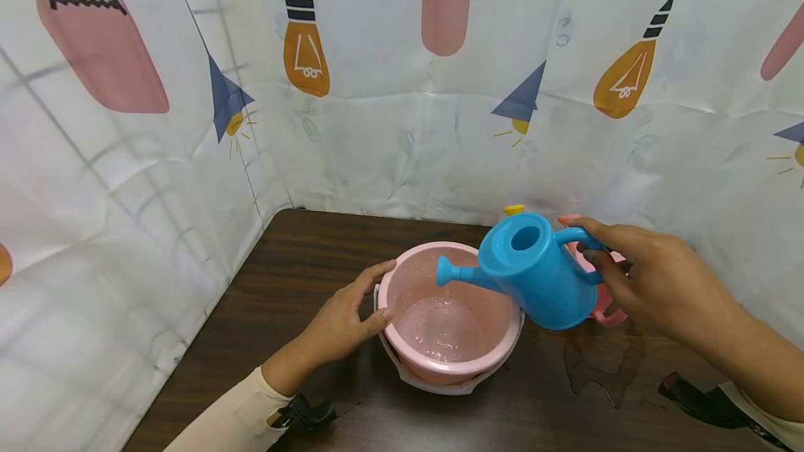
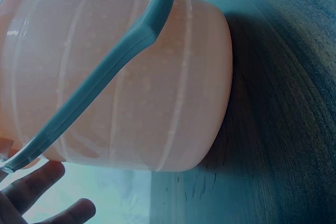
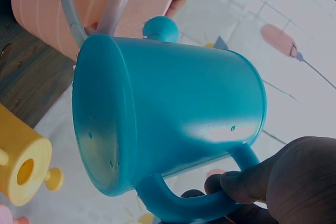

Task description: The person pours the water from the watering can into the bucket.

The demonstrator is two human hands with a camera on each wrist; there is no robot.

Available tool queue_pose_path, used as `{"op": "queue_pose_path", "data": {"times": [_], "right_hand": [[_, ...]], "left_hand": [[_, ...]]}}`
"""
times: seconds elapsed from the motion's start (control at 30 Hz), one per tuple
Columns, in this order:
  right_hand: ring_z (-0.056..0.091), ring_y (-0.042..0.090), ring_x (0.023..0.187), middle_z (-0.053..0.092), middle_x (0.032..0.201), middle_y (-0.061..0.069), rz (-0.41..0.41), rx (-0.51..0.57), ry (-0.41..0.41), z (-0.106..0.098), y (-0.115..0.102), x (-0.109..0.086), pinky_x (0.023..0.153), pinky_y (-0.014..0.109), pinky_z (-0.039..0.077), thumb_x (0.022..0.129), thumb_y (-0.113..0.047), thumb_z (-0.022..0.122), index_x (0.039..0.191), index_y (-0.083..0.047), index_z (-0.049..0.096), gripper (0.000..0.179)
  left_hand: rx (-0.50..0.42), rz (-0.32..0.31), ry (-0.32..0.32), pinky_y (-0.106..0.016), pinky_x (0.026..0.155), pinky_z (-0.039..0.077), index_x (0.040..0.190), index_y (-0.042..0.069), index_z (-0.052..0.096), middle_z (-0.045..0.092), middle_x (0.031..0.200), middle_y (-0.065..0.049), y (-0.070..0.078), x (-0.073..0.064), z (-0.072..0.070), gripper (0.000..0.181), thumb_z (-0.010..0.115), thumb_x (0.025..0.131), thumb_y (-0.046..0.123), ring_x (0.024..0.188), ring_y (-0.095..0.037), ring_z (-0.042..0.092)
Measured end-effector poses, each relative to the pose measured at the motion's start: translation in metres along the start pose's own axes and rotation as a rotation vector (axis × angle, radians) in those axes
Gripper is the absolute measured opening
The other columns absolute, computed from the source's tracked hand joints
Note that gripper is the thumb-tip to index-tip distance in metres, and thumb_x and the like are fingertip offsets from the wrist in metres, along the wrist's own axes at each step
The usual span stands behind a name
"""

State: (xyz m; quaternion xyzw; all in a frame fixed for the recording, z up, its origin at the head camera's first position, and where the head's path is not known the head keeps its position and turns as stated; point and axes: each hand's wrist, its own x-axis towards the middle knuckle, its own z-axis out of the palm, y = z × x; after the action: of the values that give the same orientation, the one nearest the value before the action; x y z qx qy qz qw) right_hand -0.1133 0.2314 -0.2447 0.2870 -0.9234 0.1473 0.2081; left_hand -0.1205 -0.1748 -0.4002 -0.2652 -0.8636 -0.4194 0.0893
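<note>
In the head view a pink bucket (image 1: 402,330) with a pale swing handle (image 2: 113,61) stands on the table, a little water in its bottom. My left hand (image 1: 342,319) rests against its left rim, thumb and forefinger touching the edge. Two other fingers (image 2: 34,187) are spread beside the wall in the left wrist view. My right hand (image 1: 653,277) grips the handle of a blue watering can (image 1: 553,291) and holds it tilted. The can's spout (image 1: 447,271) is over the bucket's mouth. Droplets cling to the can in the right wrist view.
Behind the blue can is a pink watering can (image 1: 609,316), mostly hidden. A yellow watering can (image 3: 23,156) stands near it. A wet patch (image 1: 603,368) lies on the dark wooden table (image 1: 326,236) right of the bucket. Printed white cloth (image 1: 389,152) hangs behind and to the left.
</note>
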Motion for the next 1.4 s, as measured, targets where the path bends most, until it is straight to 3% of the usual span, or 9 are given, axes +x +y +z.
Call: {"op": "queue_pose_path", "data": {"times": [0.47,0.77,1.13,1.4], "right_hand": [[0.071,0.039,0.078,0.071,0.11,0.025,0.008,0.01,-0.003,-0.0004,-0.0011,0.0002,0.048,0.039,0.055,0.084,0.003,0.08,0.146,-0.012,0.059,0.067],[0.071,0.045,0.082,0.07,0.115,0.027,-0.001,0.001,0.003,-0.0003,-0.0011,0.0014,0.055,0.053,0.056,0.083,0.004,0.08,0.145,-0.012,0.06,0.067],[0.071,0.046,0.084,0.07,0.116,0.026,-0.017,-0.003,0.014,-0.0007,-0.0009,0.0018,0.059,0.057,0.056,0.082,0.005,0.081,0.143,-0.011,0.061,0.066],[0.071,0.043,0.083,0.071,0.115,0.025,-0.015,-0.007,0.013,-0.0012,-0.0009,0.0013,0.059,0.055,0.056,0.082,0.004,0.081,0.143,-0.012,0.061,0.067]], "left_hand": [[-0.018,-0.006,-0.006,-0.06,0.091,0.05,0.156,0.028,0.038,0.062,0.137,-0.006,0.0,0.0008,-0.0004,0.07,0.064,0.092,0.035,0.117,-0.028,0.064],[-0.022,0.007,-0.004,-0.06,0.091,0.05,0.156,0.027,0.038,0.063,0.138,-0.006,-0.0015,0.0005,0.0002,0.07,0.064,0.092,0.035,0.117,-0.029,0.064],[-0.01,-0.015,-0.005,-0.057,0.092,0.05,0.156,0.029,0.038,0.06,0.141,-0.006,0.0006,-0.0001,-0.0004,0.07,0.063,0.092,0.04,0.12,-0.029,0.063],[-0.011,-0.001,-0.002,-0.057,0.091,0.051,0.157,0.027,0.038,0.061,0.139,-0.007,-0.0003,-0.0003,0.0004,0.07,0.064,0.092,0.034,0.118,-0.029,0.064]]}}
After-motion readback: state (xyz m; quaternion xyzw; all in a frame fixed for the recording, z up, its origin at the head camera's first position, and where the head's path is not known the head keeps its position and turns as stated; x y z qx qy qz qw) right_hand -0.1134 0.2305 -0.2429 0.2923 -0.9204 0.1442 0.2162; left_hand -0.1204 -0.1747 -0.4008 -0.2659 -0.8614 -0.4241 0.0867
